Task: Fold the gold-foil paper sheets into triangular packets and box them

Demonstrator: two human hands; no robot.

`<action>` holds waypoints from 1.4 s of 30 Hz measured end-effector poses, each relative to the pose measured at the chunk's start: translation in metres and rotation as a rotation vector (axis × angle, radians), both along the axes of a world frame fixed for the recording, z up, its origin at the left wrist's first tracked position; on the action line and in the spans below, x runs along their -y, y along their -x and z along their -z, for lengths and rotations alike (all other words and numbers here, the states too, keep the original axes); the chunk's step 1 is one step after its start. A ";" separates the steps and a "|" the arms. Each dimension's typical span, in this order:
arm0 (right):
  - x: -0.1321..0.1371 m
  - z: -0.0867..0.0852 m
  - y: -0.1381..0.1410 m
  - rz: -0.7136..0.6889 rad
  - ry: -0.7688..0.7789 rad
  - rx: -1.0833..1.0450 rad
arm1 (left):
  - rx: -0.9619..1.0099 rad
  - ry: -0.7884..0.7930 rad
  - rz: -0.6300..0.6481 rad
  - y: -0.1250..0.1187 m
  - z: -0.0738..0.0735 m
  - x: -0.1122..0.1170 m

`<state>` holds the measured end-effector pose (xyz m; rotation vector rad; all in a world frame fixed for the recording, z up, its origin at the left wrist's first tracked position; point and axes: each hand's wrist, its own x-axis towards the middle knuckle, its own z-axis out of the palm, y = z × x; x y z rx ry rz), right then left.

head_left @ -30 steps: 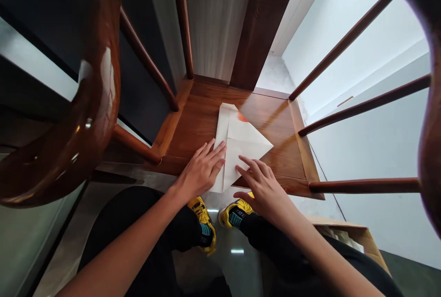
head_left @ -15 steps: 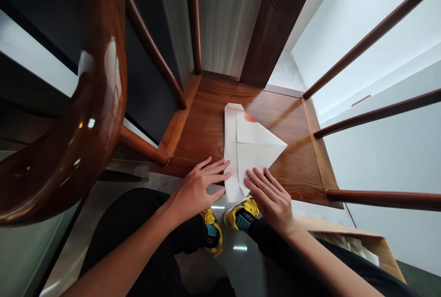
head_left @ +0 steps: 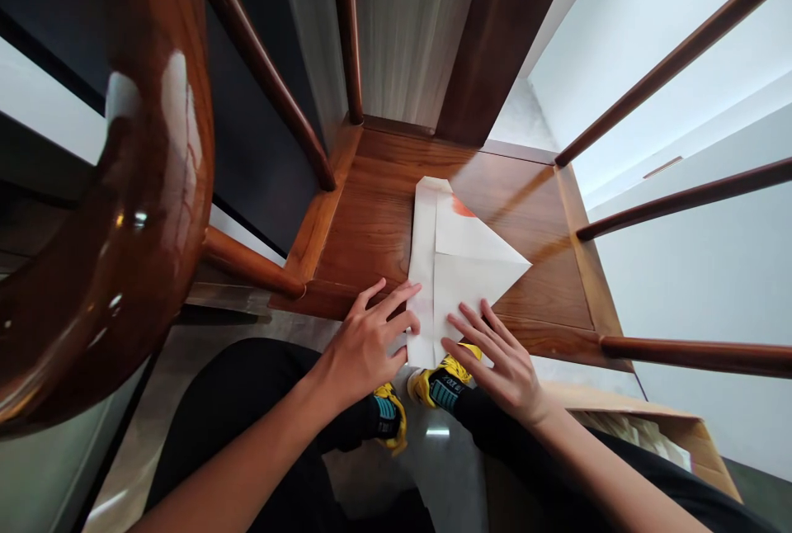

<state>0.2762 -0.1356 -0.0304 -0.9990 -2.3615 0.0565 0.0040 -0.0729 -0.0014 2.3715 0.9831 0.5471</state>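
Paper point(head_left: 464, 269): folded white sheet on wooden chair seat point(head_left: 365, 224) (orange mark point(head_left: 463, 206) at tip)
Left hand point(head_left: 365, 343): fingers spread on paper's edge, not gripping
Right hand point(head_left: 495, 360): fingers open at paper's lower edge

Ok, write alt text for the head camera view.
A person's bare left hand and right hand touch the lower edges of a folded white paper sheet lying on a polished reddish-brown wooden chair seat, above yellow sneakers.

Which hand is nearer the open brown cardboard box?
The right hand is nearer: it lies over the lower part of the folded white paper, up and left of the open brown cardboard box. The left hand is farther, at the paper's left edge.
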 end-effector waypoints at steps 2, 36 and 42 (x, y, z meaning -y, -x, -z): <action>0.002 0.001 0.001 0.009 -0.040 0.037 | -0.024 -0.029 0.037 0.000 0.000 0.001; -0.025 -0.012 0.036 0.644 0.374 -0.151 | 0.007 -0.075 -0.473 -0.042 0.000 0.000; -0.025 -0.010 0.038 0.650 0.331 -0.131 | -0.001 -0.097 -0.521 -0.046 0.002 -0.001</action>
